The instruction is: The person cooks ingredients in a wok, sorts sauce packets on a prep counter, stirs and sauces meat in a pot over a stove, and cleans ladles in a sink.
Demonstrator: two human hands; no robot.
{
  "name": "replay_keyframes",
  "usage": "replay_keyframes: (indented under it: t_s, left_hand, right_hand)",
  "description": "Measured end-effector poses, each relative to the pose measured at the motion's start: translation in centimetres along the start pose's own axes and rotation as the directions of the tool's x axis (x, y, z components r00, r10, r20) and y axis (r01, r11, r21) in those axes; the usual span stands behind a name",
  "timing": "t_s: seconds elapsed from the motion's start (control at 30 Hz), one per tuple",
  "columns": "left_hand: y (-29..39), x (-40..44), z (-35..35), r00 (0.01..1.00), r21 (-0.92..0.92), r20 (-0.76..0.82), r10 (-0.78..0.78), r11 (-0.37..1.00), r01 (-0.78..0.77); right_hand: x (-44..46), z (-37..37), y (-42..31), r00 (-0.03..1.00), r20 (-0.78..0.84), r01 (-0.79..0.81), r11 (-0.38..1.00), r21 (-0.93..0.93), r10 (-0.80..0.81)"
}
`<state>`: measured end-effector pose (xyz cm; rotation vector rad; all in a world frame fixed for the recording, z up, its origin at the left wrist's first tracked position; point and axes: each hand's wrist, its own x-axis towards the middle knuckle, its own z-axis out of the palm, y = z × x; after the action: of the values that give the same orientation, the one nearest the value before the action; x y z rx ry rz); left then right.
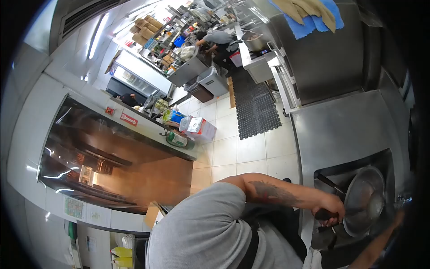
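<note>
My left hand (330,210) is wrapped around the dark handle of a metal wok (354,217). The wok tilts inside a sink (316,175), and its inner surface looks wet and shiny. Another dark handle (330,183) sticks out beside the wok, partly hidden by it. At the lower right edge my right forearm (374,246) reaches toward the far side of the sink, near a small metal faucet (405,199). My right hand (398,219) is dim at the picture's edge, and its fingers cannot be made out.
A steel counter (333,130) adjoins the sink. Blue and tan cloths (309,18) hang above. Black mats (257,105) lie on the tiled floor, with bins (214,80) beyond. A co-worker (219,39) bends over farther back. A glass-fronted opening (121,166) is at left.
</note>
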<state>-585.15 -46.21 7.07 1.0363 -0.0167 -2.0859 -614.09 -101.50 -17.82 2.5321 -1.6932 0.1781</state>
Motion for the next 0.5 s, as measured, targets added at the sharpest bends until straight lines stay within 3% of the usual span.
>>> replay_keyframes:
  t_s: [0.03,0.1,0.13,0.17,0.2,0.23,0.27,0.3,0.33,0.37,0.4,0.43,0.47,0.5]
  left_hand:
    - [-0.2,0.7,-0.6,0.999,-0.038,0.032,-0.031,0.999,0.032]
    - [-0.8,1.5,-0.3,0.987,0.041,0.008,0.16,0.986,-0.16]
    - [-0.3,0.9,0.1,0.994,0.121,0.049,0.096,0.987,-0.102]
    - [-0.1,-0.2,1.1,0.991,0.161,-0.08,0.107,0.983,-0.093]
    - [-0.7,-0.3,1.0,0.997,0.14,-0.037,0.061,0.989,-0.055]
    - [-0.1,-1.6,1.9,0.995,0.131,-0.099,-0.003,0.991,0.016]
    - [0.2,-2.2,1.1,0.998,0.128,0.036,-0.059,0.99,0.054]
    - [0.5,-2.8,0.4,0.997,0.103,0.039,-0.067,0.993,0.063]
    - [1.1,-3.5,0.4,0.996,0.035,0.063,-0.058,0.998,0.056]
    - [1.6,-3.6,0.0,0.997,0.039,0.069,-0.039,0.999,0.036]
    - [1.8,-3.4,-0.4,0.998,0.021,0.062,-0.012,1.0,0.011]
    - [2.4,-3.5,-0.2,0.998,0.028,0.066,-0.01,1.0,0.008]
    - [3.1,-6.1,-0.7,0.997,0.012,0.08,-0.009,1.0,0.008]
    - [3.4,-7.0,-0.9,0.998,-0.005,0.06,0.005,1.0,-0.004]
  right_hand:
    - [0.2,0.4,0.1,1.0,-0.002,0.019,1.0,0.007,-0.019]
    - [-0.2,0.7,2.1,0.999,0.01,0.042,0.999,-0.025,-0.042]
    - [-1.5,0.1,1.9,0.999,0.035,0.031,0.998,-0.063,-0.029]
    - [-3.0,-1.3,1.1,0.998,0.064,-0.007,0.994,-0.11,0.014]
    - [-4.1,-3.6,-1.2,0.991,0.107,-0.062,0.986,-0.155,0.079]
    - [-5.2,-6.6,-4.2,0.974,0.15,-0.139,0.971,-0.195,0.17]
    - [-6.8,-10.5,-7.4,0.946,0.18,-0.223,0.945,-0.241,0.269]
    - [-3.7,-4.2,-3.9,0.929,0.207,-0.289,0.951,-0.107,0.305]
    - [-2.3,-2.3,-4.3,0.963,0.201,-0.149,0.978,-0.146,0.177]
    - [-1.6,-0.3,-5.0,0.975,0.063,-0.215,0.976,0.02,0.214]
    - [-1.8,-3.9,-7.6,0.948,0.161,-0.289,0.954,0.077,0.274]
    - [-1.5,-2.1,-6.8,0.974,0.1,-0.224,0.934,0.277,0.204]
    - [-0.9,-3.1,-7.6,0.973,0.09,-0.231,0.94,0.253,0.215]
    - [0.0,-3.1,-9.4,0.956,0.155,-0.293,0.873,0.391,0.251]
